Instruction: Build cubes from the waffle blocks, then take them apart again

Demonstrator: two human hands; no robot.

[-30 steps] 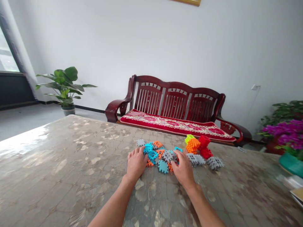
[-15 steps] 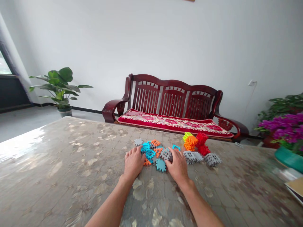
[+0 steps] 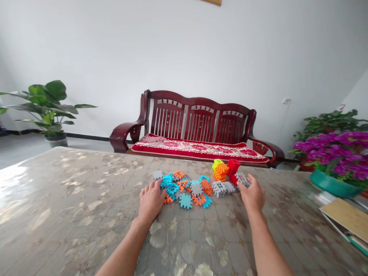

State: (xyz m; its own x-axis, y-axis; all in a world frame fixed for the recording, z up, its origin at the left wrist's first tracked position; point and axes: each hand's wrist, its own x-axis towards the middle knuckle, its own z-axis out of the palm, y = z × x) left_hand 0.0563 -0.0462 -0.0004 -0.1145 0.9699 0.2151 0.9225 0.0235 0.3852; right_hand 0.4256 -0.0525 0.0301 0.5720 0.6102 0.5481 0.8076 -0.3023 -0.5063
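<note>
A loose pile of toothed plastic building tiles lies on the table, with blue tiles (image 3: 172, 189), orange tiles (image 3: 207, 187), a teal tile (image 3: 185, 201) and a grey tile (image 3: 197, 188). My left hand (image 3: 151, 199) rests at the pile's left side, fingers outstretched near the blue tiles and holding nothing. To the right of the pile, my right hand (image 3: 253, 194) grips a grey lattice tile (image 3: 242, 179) between thumb and fingers. Beside it are a grey tile stack (image 3: 220, 189) and sorted orange (image 3: 220, 172), red (image 3: 233, 166) and yellow-green tiles (image 3: 216, 164).
The patterned table cover (image 3: 115, 214) spreads around both arms. Purple flowers in a teal pot (image 3: 330, 183) stand at the right, near a tan book or folder (image 3: 346, 216). A wooden bench (image 3: 198, 119) is behind the table, and a potted plant (image 3: 48, 107) is at the left.
My right hand has moved right, from the mixed pile to the grey stacks, carrying a grey lattice tile. My left hand stays by the pile. The view has turned slightly right.
</note>
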